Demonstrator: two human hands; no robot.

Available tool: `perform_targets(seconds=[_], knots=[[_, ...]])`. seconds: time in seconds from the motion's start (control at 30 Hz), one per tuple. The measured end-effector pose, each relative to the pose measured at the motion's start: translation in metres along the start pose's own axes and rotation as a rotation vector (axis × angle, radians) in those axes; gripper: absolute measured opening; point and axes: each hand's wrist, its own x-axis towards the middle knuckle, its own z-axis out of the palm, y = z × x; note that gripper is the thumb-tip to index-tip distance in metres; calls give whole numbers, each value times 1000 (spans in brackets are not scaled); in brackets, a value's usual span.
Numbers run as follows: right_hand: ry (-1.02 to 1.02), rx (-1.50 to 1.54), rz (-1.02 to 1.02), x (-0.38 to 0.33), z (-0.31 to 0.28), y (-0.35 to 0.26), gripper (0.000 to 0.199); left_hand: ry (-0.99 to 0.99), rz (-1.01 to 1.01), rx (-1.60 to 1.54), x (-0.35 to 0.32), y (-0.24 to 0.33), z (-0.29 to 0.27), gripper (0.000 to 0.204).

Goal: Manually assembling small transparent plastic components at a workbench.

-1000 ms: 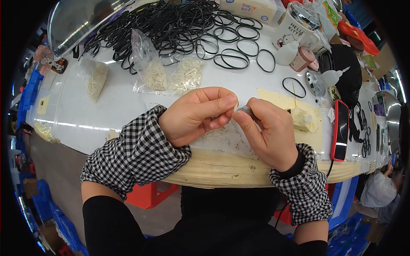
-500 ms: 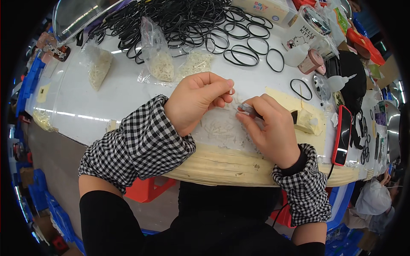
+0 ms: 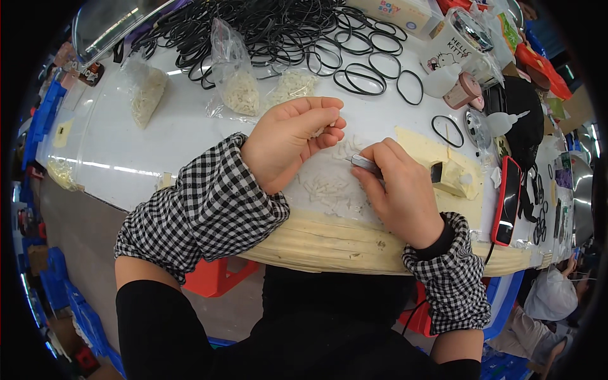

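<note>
My left hand (image 3: 292, 140) is curled above the table, thumb against the bent fingers, holding small white pieces (image 3: 318, 132) partly hidden by the fingers. In my right hand (image 3: 400, 193) is a slim grey metal tool (image 3: 365, 163), gripped between thumb and forefinger. Its thin tip points left, toward the space below my left hand; the exact kind is too small to tell. Under and between the hands lies a loose heap of thin white pieces (image 3: 326, 190), with more scattered just beyond it.
Clear bags of whitish pieces (image 3: 240, 95) stand beyond my left hand, one (image 3: 149, 95) farther left. Black rubber rings (image 3: 253, 31) are heaped at the back. A yellow taped block (image 3: 457, 180) and a red-cased phone (image 3: 506, 202) lie right. Padded wooden edge (image 3: 329, 244) runs in front.
My left fingers have curled inward, and the small white piece at their tips now sits within the grip. The tool in my right hand has turned slightly, showing more of its tip.
</note>
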Motion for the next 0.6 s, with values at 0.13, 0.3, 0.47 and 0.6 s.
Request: perform_targets(seconds=[0.13,0.3,0.47,0.6], knots=[[11,-3,26,0,-2,1,13,-5,-7,-69,-4,6,2,23],[62,42,31,1,-3,1,13,11,-29,-110,-2,4,1,24],[16,-50,13,3,4,-1,16,0,-40,-93,-1,3,0,23],[22,-132,21,2,5,0,16,-30,-44,-50,-2,3,1,22]])
